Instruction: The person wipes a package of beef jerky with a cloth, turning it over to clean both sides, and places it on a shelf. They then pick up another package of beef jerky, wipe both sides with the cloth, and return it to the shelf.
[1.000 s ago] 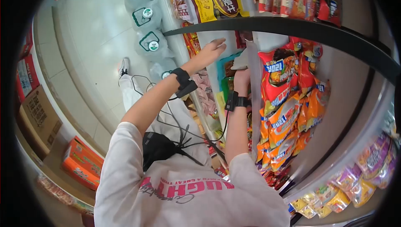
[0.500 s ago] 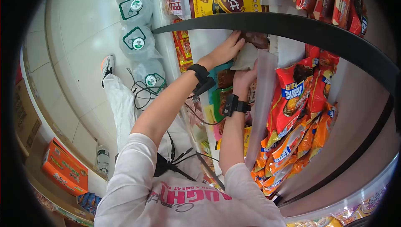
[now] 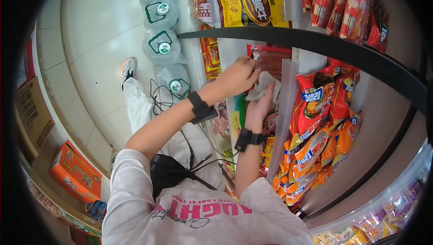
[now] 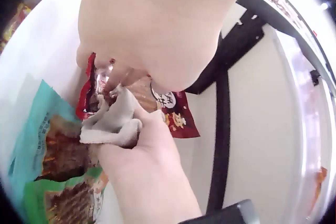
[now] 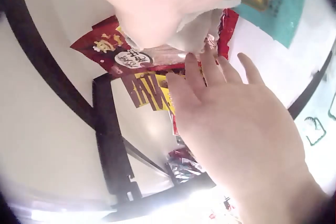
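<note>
A grey-white cloth [image 3: 258,88] lies in my right hand [image 3: 260,109], whose fingers and thumb grip it against a red-edged clear packet of brown food [image 3: 276,64]. My left hand [image 3: 237,77] is at the packet's near edge. In the right wrist view, the left hand's [image 5: 244,124] fingers are extended, tips touching the packet [image 5: 107,45], while the right hand [image 5: 163,3] presses the cloth [image 5: 197,30] to it. The left wrist view shows the cloth [image 4: 113,121] bunched under the right thumb; the left hand [image 4: 147,29] hides part of the packet [image 4: 184,119].
A dark curved bar [image 3: 315,38] crosses above the shelf. Orange and red snack bags [image 3: 311,105] hang right of a clear divider [image 3: 283,109]. Yellow packets [image 3: 252,6] lie beyond the bar. Wrapped water jugs [image 3: 164,46] line the left side; cables hang at the waist.
The packet has come out from near the bar toward the body, and more of it shows. Both hands have moved nearer the body, the right still holding the cloth.
</note>
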A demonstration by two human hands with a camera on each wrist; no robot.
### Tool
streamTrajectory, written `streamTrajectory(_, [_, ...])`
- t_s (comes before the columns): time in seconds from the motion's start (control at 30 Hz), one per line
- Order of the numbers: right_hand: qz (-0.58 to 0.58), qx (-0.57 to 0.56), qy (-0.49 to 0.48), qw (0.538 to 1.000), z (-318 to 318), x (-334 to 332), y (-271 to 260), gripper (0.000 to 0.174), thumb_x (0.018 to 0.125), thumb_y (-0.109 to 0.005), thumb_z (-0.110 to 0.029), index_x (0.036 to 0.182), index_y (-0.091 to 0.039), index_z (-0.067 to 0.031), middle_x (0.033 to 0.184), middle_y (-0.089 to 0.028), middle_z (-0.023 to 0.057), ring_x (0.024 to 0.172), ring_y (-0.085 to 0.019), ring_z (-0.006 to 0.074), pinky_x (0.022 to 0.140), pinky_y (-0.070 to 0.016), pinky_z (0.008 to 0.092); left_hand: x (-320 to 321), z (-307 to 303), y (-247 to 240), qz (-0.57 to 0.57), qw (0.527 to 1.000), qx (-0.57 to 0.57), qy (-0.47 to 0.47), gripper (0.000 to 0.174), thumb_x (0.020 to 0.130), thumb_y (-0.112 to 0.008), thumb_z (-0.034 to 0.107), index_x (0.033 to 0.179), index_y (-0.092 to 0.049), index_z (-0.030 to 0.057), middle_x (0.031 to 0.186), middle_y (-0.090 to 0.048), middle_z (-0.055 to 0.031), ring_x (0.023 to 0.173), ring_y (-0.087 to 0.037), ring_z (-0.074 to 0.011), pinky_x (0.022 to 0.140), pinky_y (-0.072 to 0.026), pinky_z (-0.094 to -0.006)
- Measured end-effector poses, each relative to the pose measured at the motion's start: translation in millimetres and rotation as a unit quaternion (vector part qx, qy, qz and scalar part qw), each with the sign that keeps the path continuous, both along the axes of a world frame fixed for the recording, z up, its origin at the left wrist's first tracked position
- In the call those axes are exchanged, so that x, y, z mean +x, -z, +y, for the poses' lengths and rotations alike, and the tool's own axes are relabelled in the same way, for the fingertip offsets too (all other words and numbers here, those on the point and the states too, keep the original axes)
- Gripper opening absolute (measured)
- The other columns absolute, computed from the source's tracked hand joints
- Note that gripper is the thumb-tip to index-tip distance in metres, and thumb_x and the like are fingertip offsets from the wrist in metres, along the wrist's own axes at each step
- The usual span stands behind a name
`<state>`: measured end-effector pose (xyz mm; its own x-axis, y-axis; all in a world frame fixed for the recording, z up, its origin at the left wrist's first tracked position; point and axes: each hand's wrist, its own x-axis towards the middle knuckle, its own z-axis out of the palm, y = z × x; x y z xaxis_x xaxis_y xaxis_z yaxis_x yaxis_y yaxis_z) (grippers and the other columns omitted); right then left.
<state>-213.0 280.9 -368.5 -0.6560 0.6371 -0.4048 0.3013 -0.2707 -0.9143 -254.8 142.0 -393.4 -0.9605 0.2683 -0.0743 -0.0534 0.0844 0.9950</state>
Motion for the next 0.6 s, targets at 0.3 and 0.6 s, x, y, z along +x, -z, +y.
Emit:
streamTrajectory(0.3, [-0.040,-0.050,0.036,0.997,-27.8,78.7,-20.3,0.022,0.099,-0.063,-0.015,0.120,-0.061,-0.0111,0.112,-0.067,0.0028,0.095,-0.066,0.0162,0.076,-0.0554,0.0338,8.3,-150.5,-37.2,-0.157,0.964,-0.047,0.209,0.060,0.098,-0.055,0.051,0.109,-0.065,-0.0069,0.094,-0.072,-0.0170,0.086,-0.067,-0.0246,0.084,-0.0519,-0.0366])
streamTrajectory(0.6, [-0.069,-0.004,-0.114,0.991,-126.7,101.7,-104.2,0.037,0.093,-0.071,-0.013,0.127,-0.057,-0.0060,0.118,-0.064,0.0023,0.106,-0.062,0.0144,0.091,-0.0504,0.0313,12.3,-246.2,-88.5,-0.296,0.897,0.037,0.326,0.077,0.095,-0.055,0.062,0.130,-0.059,-0.0065,0.119,-0.065,-0.0117,0.110,-0.060,-0.0180,0.098,-0.0468,-0.0318])
